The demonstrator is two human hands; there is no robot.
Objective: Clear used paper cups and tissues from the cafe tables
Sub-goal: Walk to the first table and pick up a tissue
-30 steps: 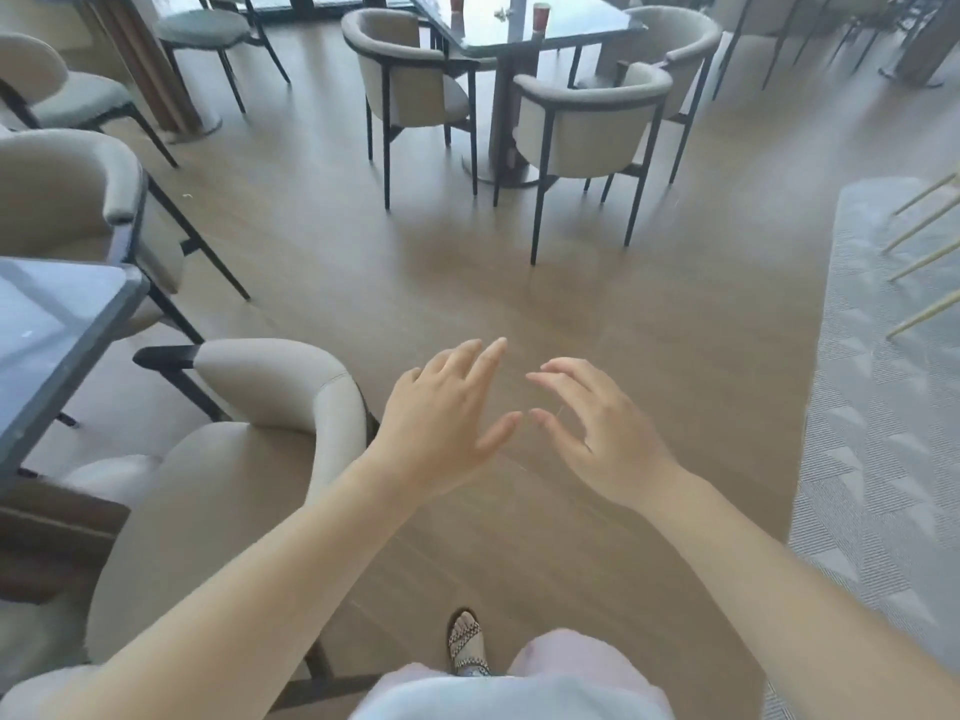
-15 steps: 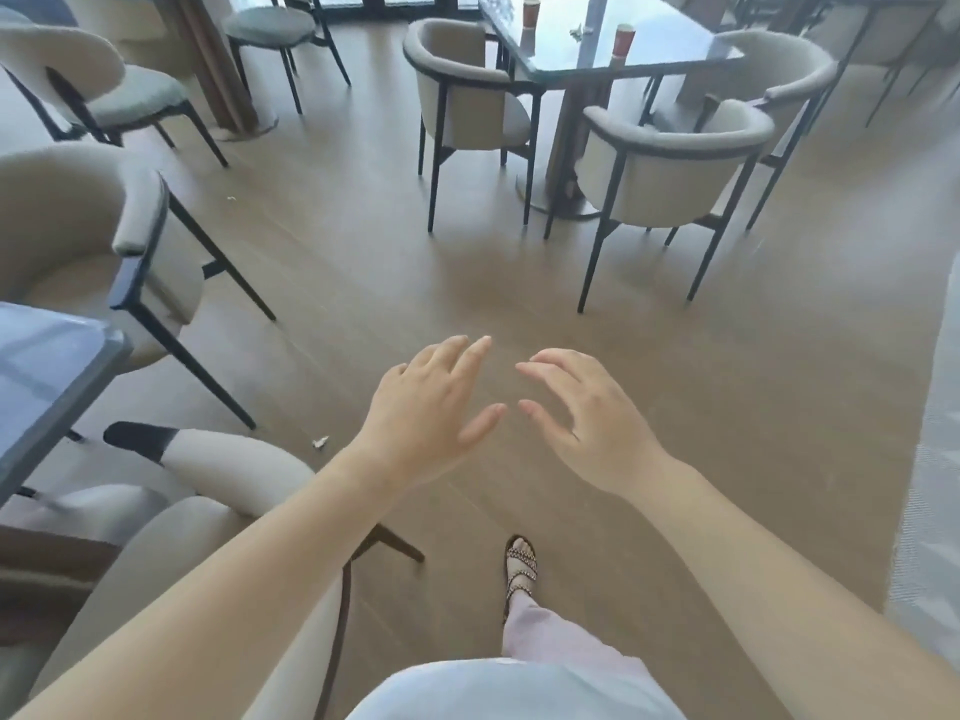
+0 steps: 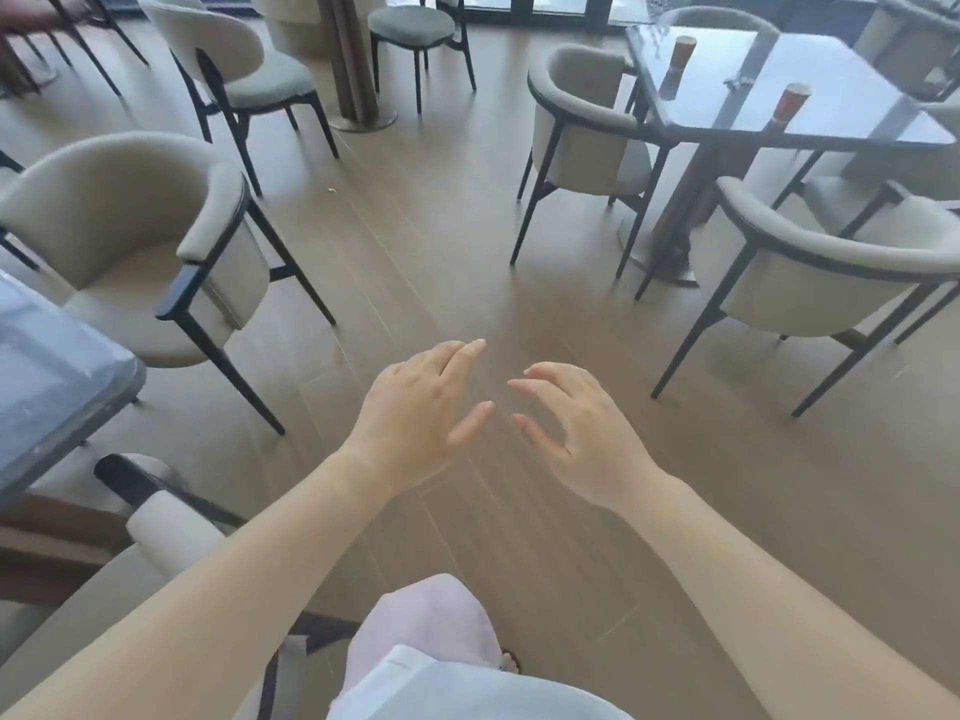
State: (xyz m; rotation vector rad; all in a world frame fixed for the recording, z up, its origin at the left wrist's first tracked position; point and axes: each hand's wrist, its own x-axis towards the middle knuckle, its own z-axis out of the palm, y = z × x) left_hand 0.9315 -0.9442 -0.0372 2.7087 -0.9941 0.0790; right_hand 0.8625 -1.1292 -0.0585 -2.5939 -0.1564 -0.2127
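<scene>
Around you a wooden floor [image 3: 415, 241] carries cream tub chairs on black legs, one at your left [image 3: 135, 241], two at the right [image 3: 587, 127] [image 3: 831, 272], a grey-seated chair [image 3: 415, 28] farther back beside a pillar [image 3: 353, 54].

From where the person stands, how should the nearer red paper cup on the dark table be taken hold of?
A judgement: grip the nearer red cup around its side wall, about mid-height, coming from the table's near edge. It stands upright close to that edge, with nothing in front. The right hand is on that side; both it and the left hand are empty. Grip gently, since the paper wall may crush.
</scene>
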